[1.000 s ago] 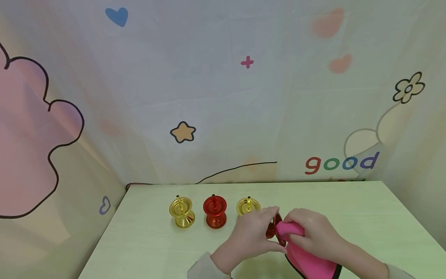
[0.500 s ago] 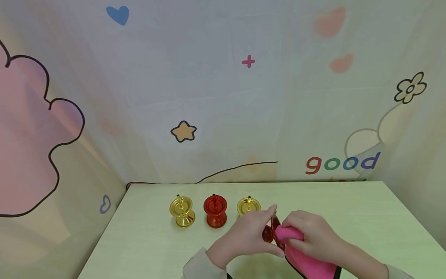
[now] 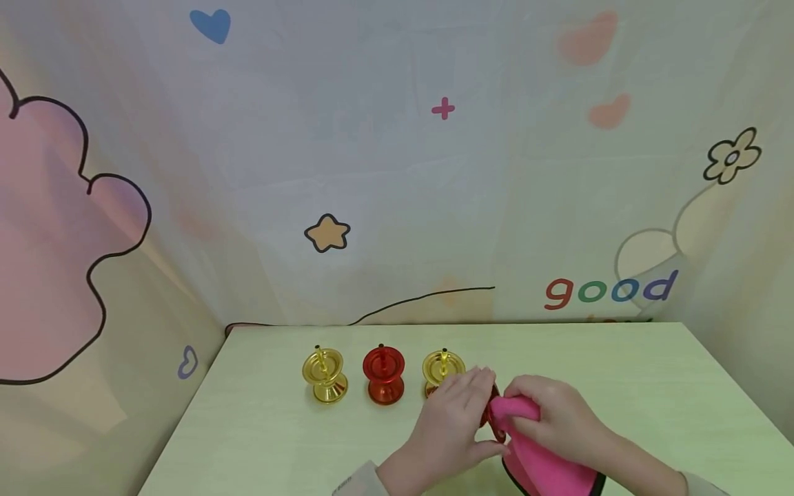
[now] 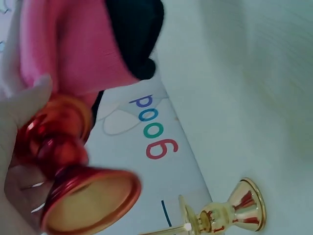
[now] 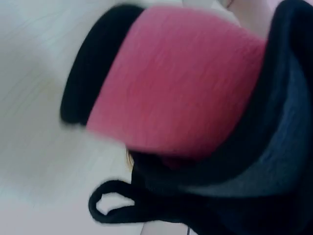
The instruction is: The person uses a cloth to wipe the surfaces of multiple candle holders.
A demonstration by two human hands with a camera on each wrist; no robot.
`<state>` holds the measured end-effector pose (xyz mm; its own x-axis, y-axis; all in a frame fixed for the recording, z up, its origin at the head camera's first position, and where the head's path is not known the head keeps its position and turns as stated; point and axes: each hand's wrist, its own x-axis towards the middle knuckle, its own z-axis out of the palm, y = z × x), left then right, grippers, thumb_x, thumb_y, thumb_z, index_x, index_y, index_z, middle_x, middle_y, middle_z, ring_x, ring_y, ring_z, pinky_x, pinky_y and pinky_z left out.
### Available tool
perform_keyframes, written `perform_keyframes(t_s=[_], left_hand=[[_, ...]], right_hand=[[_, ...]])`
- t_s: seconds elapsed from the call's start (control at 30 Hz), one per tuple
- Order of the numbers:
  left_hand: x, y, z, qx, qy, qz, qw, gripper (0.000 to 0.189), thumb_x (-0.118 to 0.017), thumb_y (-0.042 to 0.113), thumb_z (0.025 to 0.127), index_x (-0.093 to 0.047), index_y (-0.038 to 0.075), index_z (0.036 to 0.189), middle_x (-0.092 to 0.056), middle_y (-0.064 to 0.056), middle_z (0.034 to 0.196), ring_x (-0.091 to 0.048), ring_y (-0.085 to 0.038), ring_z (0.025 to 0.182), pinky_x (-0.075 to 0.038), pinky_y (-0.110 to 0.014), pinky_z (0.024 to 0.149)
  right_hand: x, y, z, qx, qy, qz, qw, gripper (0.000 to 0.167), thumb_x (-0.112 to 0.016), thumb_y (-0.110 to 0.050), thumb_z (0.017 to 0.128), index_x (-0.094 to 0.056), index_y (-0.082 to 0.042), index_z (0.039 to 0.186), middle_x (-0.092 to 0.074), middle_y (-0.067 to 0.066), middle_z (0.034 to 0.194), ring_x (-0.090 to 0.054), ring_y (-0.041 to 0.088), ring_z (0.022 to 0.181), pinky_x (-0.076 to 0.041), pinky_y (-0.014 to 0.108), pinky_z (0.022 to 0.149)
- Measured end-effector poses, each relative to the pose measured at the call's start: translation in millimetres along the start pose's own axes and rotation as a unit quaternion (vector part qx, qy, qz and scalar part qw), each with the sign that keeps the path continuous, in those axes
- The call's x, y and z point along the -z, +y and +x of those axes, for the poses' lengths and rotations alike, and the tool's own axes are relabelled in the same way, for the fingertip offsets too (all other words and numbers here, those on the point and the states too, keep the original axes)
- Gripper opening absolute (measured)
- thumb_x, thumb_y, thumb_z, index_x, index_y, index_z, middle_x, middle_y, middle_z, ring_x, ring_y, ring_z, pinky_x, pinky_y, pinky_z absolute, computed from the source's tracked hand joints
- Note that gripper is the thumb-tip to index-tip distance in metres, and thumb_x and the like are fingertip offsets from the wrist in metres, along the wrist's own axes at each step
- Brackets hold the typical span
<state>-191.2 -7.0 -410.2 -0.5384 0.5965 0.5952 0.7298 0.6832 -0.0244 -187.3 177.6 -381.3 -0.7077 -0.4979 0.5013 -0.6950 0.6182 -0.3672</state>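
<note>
A red metal candle holder (image 4: pixel 62 149), tipped on its side, is held in my left hand (image 3: pixel 448 428), whose fingers and thumb span its dish. My right hand (image 3: pixel 555 417) grips a pink cloth (image 3: pixel 552 465) with black edging, a bunched part of it pressed against the inside of that dish. In the left wrist view the holder's flared base points towards the camera. Folds of the cloth, with a black loop (image 5: pixel 115 215), fill most of the right wrist view and hide the right fingers there.
Behind my hands, a gold candle holder (image 3: pixel 322 372), a red one (image 3: pixel 384 375) and another gold one (image 3: pixel 442 368) stand upright in a row on the pale table (image 3: pixel 267 441). My left fingers partly cover the rightmost. A printed curtain (image 3: pixel 397 172) hangs behind the table.
My left hand has shifted its hold round the red candle holder, its fingers now reaching further over the dish. The right hand and pink cloth have moved only slightly. The standing holders stay put.
</note>
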Motion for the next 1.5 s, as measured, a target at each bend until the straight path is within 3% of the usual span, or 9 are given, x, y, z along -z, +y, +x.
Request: perform_keyframes(t_s=[0.13, 0.37, 0.43, 0.63, 0.77, 0.97, 1.07, 1.3, 1.5], left_hand=[[9.8, -8.6, 4.1, 0.041, -0.110, -0.098, 0.9883, 0.092, -0.063, 0.063, 0.065, -0.035, 0.009, 0.134, -0.049, -0.001, 0.129, -0.047, -0.014, 0.118, -0.040, -0.031, 0.096], [15.7, -21.0, 9.9, 0.107, -0.233, -0.265, 0.9297, 0.083, -0.067, 0.056, 0.066, -0.037, 0.019, 0.133, -0.054, 0.009, 0.120, -0.051, 0.003, 0.095, -0.044, -0.011, 0.076], [13.6, -18.8, 8.8, 0.104, -0.218, -0.261, 0.9347, 0.077, -0.068, 0.054, 0.065, -0.042, 0.018, 0.128, -0.058, 0.012, 0.107, -0.051, 0.006, 0.082, -0.042, -0.007, 0.067], [4.0, -6.2, 2.0, 0.010, -0.039, -0.081, 0.9959, 0.080, -0.071, 0.056, 0.061, -0.046, 0.008, 0.120, -0.060, 0.005, 0.102, -0.056, -0.004, 0.088, -0.045, -0.013, 0.076], [-4.6, -4.1, -1.3, -0.016, 0.048, -0.024, 0.9984, 0.079, -0.074, 0.056, 0.056, -0.049, 0.008, 0.114, -0.059, 0.005, 0.101, -0.055, -0.006, 0.092, -0.044, -0.015, 0.082], [-11.8, -5.8, -10.3, 0.066, 0.019, -0.092, 0.9934, 0.082, -0.072, 0.055, 0.061, -0.047, 0.005, 0.122, -0.060, 0.000, 0.111, -0.056, -0.011, 0.103, -0.047, -0.021, 0.083], [-12.6, -5.6, -14.5, 0.142, 0.000, -0.172, 0.9747, 0.082, -0.071, 0.052, 0.064, -0.045, 0.006, 0.126, -0.059, -0.003, 0.116, -0.057, -0.013, 0.103, -0.049, -0.020, 0.080], [-13.6, -1.6, -16.7, 0.263, 0.028, -0.346, 0.9004, 0.079, -0.074, 0.047, 0.063, -0.043, 0.018, 0.129, -0.061, 0.002, 0.108, -0.058, -0.008, 0.091, -0.048, -0.013, 0.066], [-14.1, 8.3, -13.4, 0.232, 0.075, -0.392, 0.8870, 0.076, -0.075, 0.042, 0.065, -0.041, 0.019, 0.129, -0.060, 0.001, 0.108, -0.056, 0.002, 0.072, -0.047, -0.009, 0.060]], right_hand=[[-1, 4, -2.2, 0.052, 0.006, -0.017, 0.9985, 0.028, -0.074, -0.007, 0.063, -0.057, -0.023, 0.080, -0.057, -0.015, 0.075, -0.048, -0.004, 0.066, -0.042, 0.012, 0.054], [-3, 5, -2.3, 0.131, 0.014, -0.051, 0.9899, 0.026, -0.074, -0.014, 0.064, -0.058, -0.023, 0.082, -0.058, -0.012, 0.079, -0.051, 0.000, 0.071, -0.043, 0.009, 0.059], [-4, 4, -1.8, 0.130, 0.020, -0.055, 0.9898, 0.028, -0.074, -0.011, 0.061, -0.058, -0.022, 0.082, -0.058, -0.012, 0.079, -0.051, -0.001, 0.070, -0.042, 0.009, 0.058], [-3, 2, -0.9, 0.042, 0.015, -0.015, 0.9989, 0.028, -0.074, -0.007, 0.063, -0.058, -0.023, 0.080, -0.057, -0.015, 0.074, -0.047, -0.005, 0.064, -0.041, 0.011, 0.053], [1, 0, 0.1, -0.022, -0.027, 0.034, 0.9988, 0.023, -0.071, -0.007, 0.069, -0.059, -0.021, 0.083, -0.059, -0.011, 0.077, -0.047, -0.005, 0.065, -0.043, 0.015, 0.052], [15, 1, 0.8, -0.098, -0.069, 0.107, 0.9870, 0.021, -0.067, -0.021, 0.078, -0.062, -0.017, 0.098, -0.063, -0.001, 0.091, -0.054, -0.001, 0.073, -0.048, 0.018, 0.056], [22, 3, 1.5, -0.137, -0.039, 0.120, 0.9825, 0.024, -0.067, -0.022, 0.078, -0.062, -0.016, 0.101, -0.063, 0.001, 0.094, -0.055, 0.001, 0.074, -0.049, 0.020, 0.056], [30, 9, 2.7, -0.212, 0.005, 0.131, 0.9684, 0.029, -0.064, -0.019, 0.080, -0.060, -0.010, 0.107, -0.061, 0.008, 0.097, -0.056, 0.004, 0.071, -0.050, 0.022, 0.053], [22, 8, 5.4, -0.245, -0.009, 0.148, 0.9582, 0.034, -0.064, -0.024, 0.080, -0.058, -0.009, 0.109, -0.062, 0.011, 0.099, -0.057, 0.006, 0.068, -0.050, 0.022, 0.052]])
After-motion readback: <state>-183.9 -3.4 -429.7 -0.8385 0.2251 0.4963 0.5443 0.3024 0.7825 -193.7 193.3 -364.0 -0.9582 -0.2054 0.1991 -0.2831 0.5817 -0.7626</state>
